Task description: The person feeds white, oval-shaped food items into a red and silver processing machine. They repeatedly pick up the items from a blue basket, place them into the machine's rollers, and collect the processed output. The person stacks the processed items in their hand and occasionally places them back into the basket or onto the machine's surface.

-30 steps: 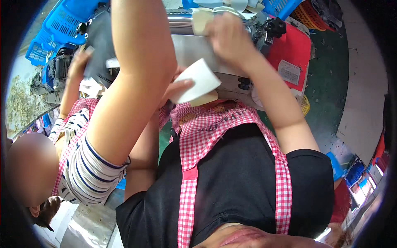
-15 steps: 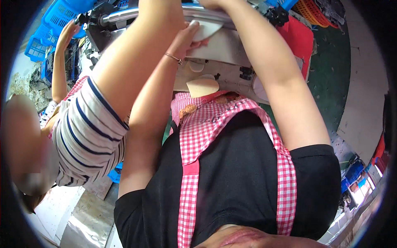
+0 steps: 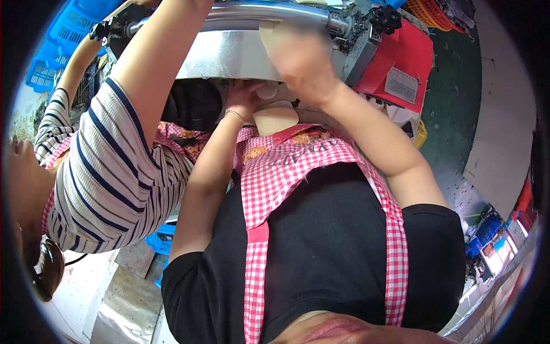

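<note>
My right hand point(image 3: 306, 63) is over the bright metal plate point(image 3: 229, 54), just below the shiny roller point(image 3: 235, 12). Its fingers are blurred, but they appear closed on a cream flat piece point(image 3: 266, 33) that sticks out on their left. Lower down, under the plate's near edge, is my left hand point(image 3: 243, 98), its fingers spread and partly in shadow. Beside them lies a small white rounded piece point(image 3: 267, 90). Closer to my apron, a cream rounded flat piece point(image 3: 276, 119) rests near my left wrist.
A co-worker in a striped top point(image 3: 114, 172) stands close on my left, one arm reaching across to the roller. Blue baskets point(image 3: 69, 28) are at the far left. A red panel point(image 3: 404, 63) and an orange basket point(image 3: 432, 14) are on the right. Black clamps hold the roller ends.
My left hand has come down from the white sheet to below the plate edge. My right hand has drawn back from beyond the roller. The co-worker's arm has shifted left.
</note>
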A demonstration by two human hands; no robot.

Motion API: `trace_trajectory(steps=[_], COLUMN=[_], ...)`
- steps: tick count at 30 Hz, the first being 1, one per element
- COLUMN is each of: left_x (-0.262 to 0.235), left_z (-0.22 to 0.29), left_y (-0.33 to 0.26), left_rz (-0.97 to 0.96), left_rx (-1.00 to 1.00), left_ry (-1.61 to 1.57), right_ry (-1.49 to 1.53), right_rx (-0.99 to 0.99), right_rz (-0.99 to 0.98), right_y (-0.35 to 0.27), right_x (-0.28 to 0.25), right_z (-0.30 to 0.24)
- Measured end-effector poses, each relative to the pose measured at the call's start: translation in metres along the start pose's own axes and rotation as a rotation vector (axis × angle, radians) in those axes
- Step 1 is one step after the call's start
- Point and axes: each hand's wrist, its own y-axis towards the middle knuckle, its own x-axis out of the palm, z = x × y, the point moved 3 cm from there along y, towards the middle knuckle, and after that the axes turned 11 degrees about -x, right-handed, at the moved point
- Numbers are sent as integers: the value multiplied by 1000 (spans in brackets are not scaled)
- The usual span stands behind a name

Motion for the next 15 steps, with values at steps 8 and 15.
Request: trace_trajectory(steps=[8, 15], left_x=[-93, -158], left_z=[51, 82], left_y=[-43, 53], left_rz=[18, -563], left_rx=[-103, -547], left_ry=[-961, -944], right_ry=[333, 446], right_rx=[292, 276], right_rz=[201, -466], right_y=[12, 90], right_x=[-26, 76], right_z=[72, 129])
